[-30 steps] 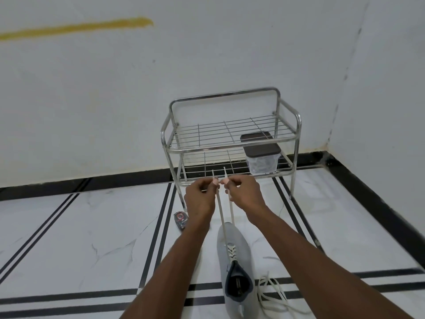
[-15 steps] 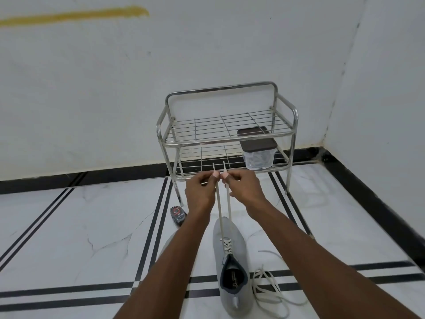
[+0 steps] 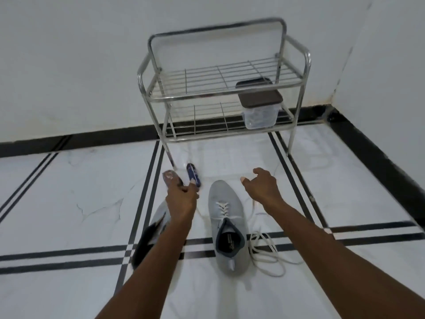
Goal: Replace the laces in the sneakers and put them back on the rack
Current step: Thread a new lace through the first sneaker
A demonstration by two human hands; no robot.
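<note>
Here I see white marble floor (image 3: pixel 69 203) at a wall corner; laced grey sneaker (image 3: pixel 226 203) lies between my 2 hands: left hand (image 3: pixel 181 196) curled, grip unclear, right hand (image 3: pixel 262 187) loosely spread, empty.

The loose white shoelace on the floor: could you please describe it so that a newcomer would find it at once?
Start at the steel shoe rack against the wall, then come forward to the grey sneaker standing upright on the tiled floor. The loose white shoelace lies in tangled loops just right of that sneaker's heel, the only lace not threaded through eyelets.
</note>
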